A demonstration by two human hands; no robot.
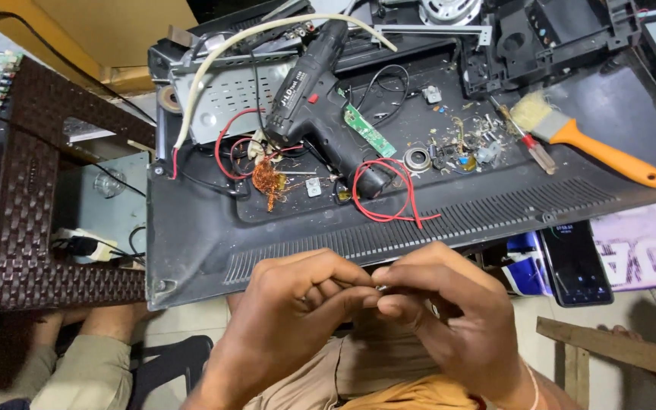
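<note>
Head view: both hands meet in front of the black back cover [191, 228] lying on the bench.
Left hand [298, 300]: fingers curled, pinching a small metal piece [380, 288].
Right hand [438, 304]: clenched on the same piece, fingertips touching the left's.
Piece: mostly hidden between the fingertips; what it is, I cannot tell.
Nearby: drill [316, 99], red wires [389, 193], orange-handled brush [586, 140], phone [575, 262].
Advice: I'd keep it over the lap, grip steady.

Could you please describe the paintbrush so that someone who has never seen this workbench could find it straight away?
Start from the big dark plastic back panel lying flat across the bench, and look to its far right end. There, beside a small red-handled screwdriver, lies the paintbrush, bristles pointing toward the black cordless drill. Its bright orange handle and pale, frayed bristles set it apart from everything nearby.
</note>
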